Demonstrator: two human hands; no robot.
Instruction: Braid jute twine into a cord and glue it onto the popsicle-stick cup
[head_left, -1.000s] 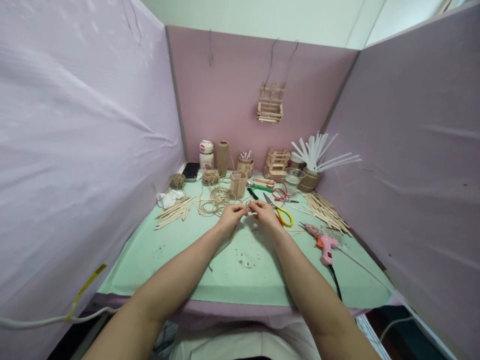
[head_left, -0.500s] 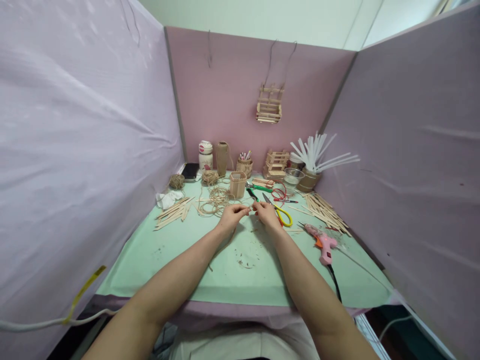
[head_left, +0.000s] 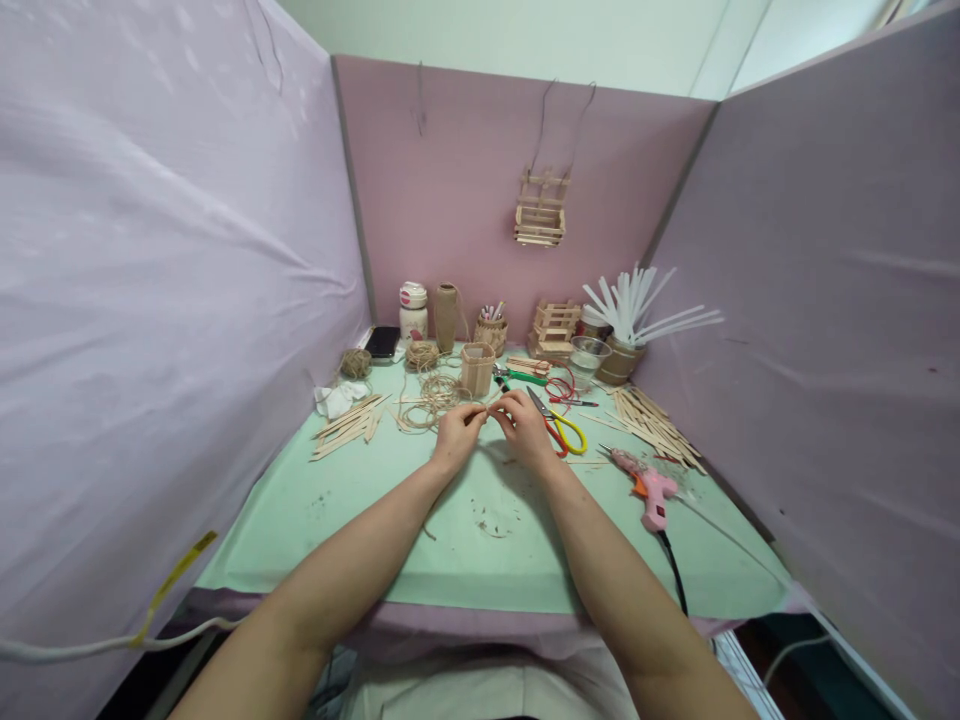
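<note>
Both of my hands meet above the middle of the table, their fingertips pinched almost together. My left hand [head_left: 459,436] is closed on a thin strand of jute twine [head_left: 429,532], whose loose tail shows beside my left forearm. My right hand [head_left: 521,428] pinches the same strand from the other side; the exact grip is too small to make out. Just beyond the fingers stands a small wooden stick cup [head_left: 477,370] with twine at its rim. Loose loops of twine [head_left: 429,404] lie to the left of it. Yellow-and-red-handled scissors [head_left: 571,434] rest right of my right hand.
A pink glue gun [head_left: 654,492] lies at the right, near wooden sticks [head_left: 652,425]. More sticks [head_left: 349,428] lie at left, by a twine ball [head_left: 355,363]. Green-handled pliers [head_left: 525,377] and a clear cup [head_left: 589,362] are behind. A stick shelf [head_left: 540,222] hangs on the back panel.
My hands have drawn slightly left and closer together, with the right fingers now arched over the strand. The twine tail has shifted and shows less beside my left forearm.
</note>
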